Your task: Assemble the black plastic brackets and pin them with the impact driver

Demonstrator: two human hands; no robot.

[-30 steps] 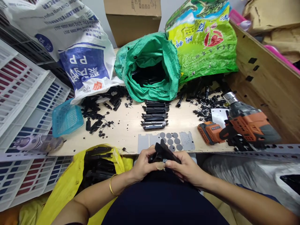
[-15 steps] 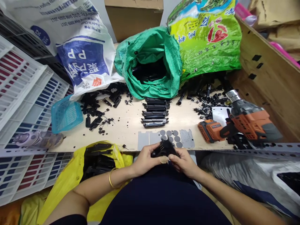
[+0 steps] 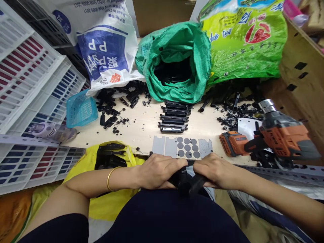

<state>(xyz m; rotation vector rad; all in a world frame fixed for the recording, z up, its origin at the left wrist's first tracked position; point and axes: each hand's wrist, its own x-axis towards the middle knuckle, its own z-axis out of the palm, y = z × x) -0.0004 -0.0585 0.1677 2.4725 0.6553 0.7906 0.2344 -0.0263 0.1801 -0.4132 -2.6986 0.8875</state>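
Low in the middle, close to my body, both hands grip a black plastic part [image 3: 184, 180]. My left hand [image 3: 159, 170] is closed around its left side, knuckles up. On the other side my right hand [image 3: 219, 170] wraps its fingers round a dark arm of the same part. The fingers cover much of it, so its full shape is hidden. Just beyond the hands, on the bench, lies a grey sheet with round discs [image 3: 187, 147]. Farther back is a neat row of long black plastic pieces [image 3: 174, 118].
A green woven sack [image 3: 174, 92] with black parts inside stands behind the row. Loose black parts [image 3: 110, 119] are scattered left and right. An orange power tool [image 3: 283, 131] lies at right, a blue basket [image 3: 82, 111] at left. A yellow bag [image 3: 111, 209] hangs below the bench edge.
My hands have turned over to knuckles up, and the black plastic part has moved down toward my body, with its arm now angled out. The view has shifted slightly left.
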